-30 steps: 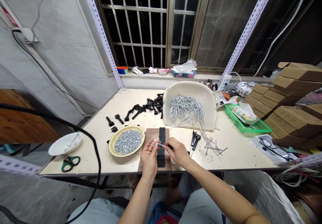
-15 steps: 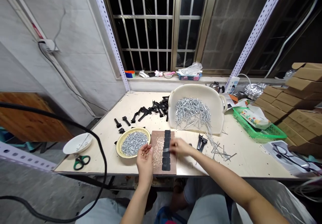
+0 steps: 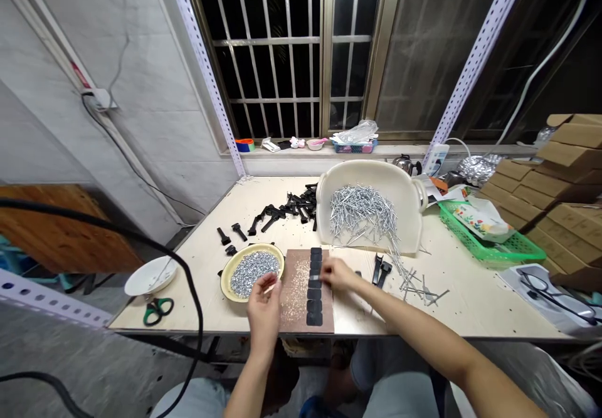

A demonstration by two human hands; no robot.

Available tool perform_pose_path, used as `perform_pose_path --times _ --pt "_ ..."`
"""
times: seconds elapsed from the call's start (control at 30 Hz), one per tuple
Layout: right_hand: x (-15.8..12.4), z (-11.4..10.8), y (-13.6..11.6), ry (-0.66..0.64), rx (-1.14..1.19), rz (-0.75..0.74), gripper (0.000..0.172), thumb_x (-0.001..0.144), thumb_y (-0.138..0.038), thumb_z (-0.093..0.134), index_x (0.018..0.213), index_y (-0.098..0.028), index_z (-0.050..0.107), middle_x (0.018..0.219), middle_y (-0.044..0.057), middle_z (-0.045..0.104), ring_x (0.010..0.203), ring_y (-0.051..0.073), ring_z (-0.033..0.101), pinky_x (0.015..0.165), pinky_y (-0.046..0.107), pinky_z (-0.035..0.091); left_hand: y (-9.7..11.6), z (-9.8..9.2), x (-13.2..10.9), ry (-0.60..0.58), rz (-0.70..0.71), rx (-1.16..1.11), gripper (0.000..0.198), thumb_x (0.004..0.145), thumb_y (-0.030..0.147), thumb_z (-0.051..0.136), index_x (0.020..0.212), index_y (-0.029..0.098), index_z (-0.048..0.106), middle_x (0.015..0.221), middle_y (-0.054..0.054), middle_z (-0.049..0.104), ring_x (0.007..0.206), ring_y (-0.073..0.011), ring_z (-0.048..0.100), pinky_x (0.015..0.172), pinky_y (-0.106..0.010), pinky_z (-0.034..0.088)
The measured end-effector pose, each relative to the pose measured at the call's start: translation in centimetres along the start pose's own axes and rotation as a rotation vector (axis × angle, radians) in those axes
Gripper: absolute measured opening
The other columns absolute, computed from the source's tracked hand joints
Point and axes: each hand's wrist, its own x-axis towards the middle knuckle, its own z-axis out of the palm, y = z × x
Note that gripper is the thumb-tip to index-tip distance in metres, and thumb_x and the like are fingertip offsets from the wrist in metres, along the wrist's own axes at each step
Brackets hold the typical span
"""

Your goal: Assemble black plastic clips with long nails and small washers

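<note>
My right hand point(image 3: 339, 275) is over the row of flat black pieces point(image 3: 315, 304), its fingertips pressed together at the row's right edge. Whatever it pinches is too small to make out. The row lies on a brown board point(image 3: 294, 324) strewn with small pale bits point(image 3: 295, 286). My left hand point(image 3: 264, 308) is raised between the board and a yellow bowl point(image 3: 226, 287), palm turned up and fingers curled toward the thumb. I cannot make out what its fingers hold. Small silvery metal pieces point(image 3: 254, 271) fill the bowl.
A cream basin point(image 3: 408, 217) holds many thin metal pins point(image 3: 362, 208), some spilling onto the table. Black clip-like parts point(image 3: 301, 205) are heaped behind the board; two lie right point(image 3: 380, 271). Green-handled scissors point(image 3: 158, 310), a white dish point(image 3: 141, 278) and a green basket point(image 3: 493, 249) stand around.
My left hand has shifted slightly left and its fingers have curled in more. My right hand, blurred before, is now steadier at the black row. The whole view has moved a little.
</note>
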Motion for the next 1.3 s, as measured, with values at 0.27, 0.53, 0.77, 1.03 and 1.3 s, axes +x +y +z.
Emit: perform_pose_path --times 0.27,0.53,0.77,1.03,1.3 --pt "0.2 -0.2 -0.8 0.032 0.041 0.048 0.015 0.079 -0.019 0.055 0.067 -0.013 0.062 0.084 0.006 0.060 0.077 0.015 0.055 0.067 0.025 0.042 -0.5 -1.0 4.7 -0.046 0.141 0.433 0.027 0.068 0.030 0.060 0.092 0.018 0.060 0.098 -0.012 0.061 0.093 -0.0261 0.055 0.081 -0.038 0.042" --pt "-17.1 -6.0 2.9 -0.821 0.163 0.189 0.013 0.065 -0.028 0.068 0.073 -0.018 0.070 0.062 -0.002 0.062 0.056 0.010 0.053 0.051 0.018 0.036 -3.0 -2.8 10.4 -0.105 0.079 0.983 0.018 0.056 0.014 0.059 0.046 0.019 0.045 0.074 -0.019 0.061 0.096 -0.0406 0.052 0.082 -0.050 0.036" --pt "-19.1 -9.3 3.5 -0.396 -0.293 0.245 0.020 0.072 -0.026 0.061 0.088 -0.015 0.065 0.081 0.004 0.062 0.072 0.016 0.055 0.063 0.024 0.039 -2.8 -2.3 10.4 -0.165 0.135 1.224 0.015 0.073 0.018 0.043 0.074 0.013 0.056 0.082 -0.020 0.062 0.088 -0.0349 0.056 0.074 -0.043 0.040" --pt "-10.2 -7.0 5.2 -0.266 -0.778 -0.315 0.011 0.081 -0.013 0.046 0.079 -0.016 0.056 0.088 0.008 0.056 0.085 0.021 0.047 0.075 0.035 0.036 -0.7 -1.3 6.9 0.007 0.010 0.394 0.021 0.066 0.033 0.063 0.074 0.015 0.055 0.070 -0.005 0.063 0.071 -0.0206 0.061 0.069 -0.034 0.046" --pt "-8.2 -4.7 -2.9 0.118 -0.395 -0.340 0.017 0.092 -0.017 0.031 0.088 -0.018 0.047 0.086 0.005 0.052 0.078 0.015 0.049 0.077 0.031 0.041 -0.4 4.1 -0.4 -0.255 -0.484 -0.618 0.039 0.058 0.011 0.073 0.092 0.016 0.053 0.078 -0.003 0.065 0.070 -0.0109 0.063 0.065 -0.020 0.050"
